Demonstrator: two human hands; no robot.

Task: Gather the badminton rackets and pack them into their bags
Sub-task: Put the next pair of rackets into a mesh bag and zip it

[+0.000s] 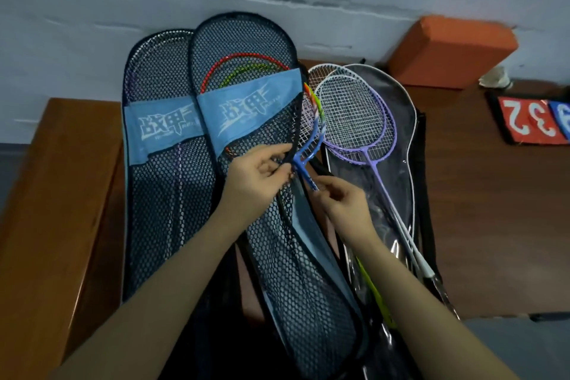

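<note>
The blue racket (303,153) lies with its long axis running from near right to far left: its throat and shaft sit right at the hands, and its head pokes away toward the wall, half tucked under the open edge of the nearer mesh bag (277,225). The left hand (257,171) pinches the dark piped rim of that bag just left of the racket's throat, fingers curled on the edge, apparently lifting it to hold the mouth open. The right hand (340,199), just to the near right, pinches the thin metal shaft below the blue Y-shaped throat, so it is the hand placed to feed the racket along its own axis, away and leftward into the bag. The bag is soft black honeycomb netting with a pale blue fabric band printed in white; red and yellow-green frames already show through the net at its far end. A second mesh bag (160,163) of the same make lies to its left, a purple shaft faintly visible inside. To the right, a lilac racket (361,133) and a white racket (331,74) rest, strings taut and gridded, on a glossy clear plastic cover (398,182) that crinkles and reflects light. All of it lies on a dark brown wooden table (493,210); an orange foam block (453,49) and red-and-blue number cards (530,122) sit far right by the wall.
</note>
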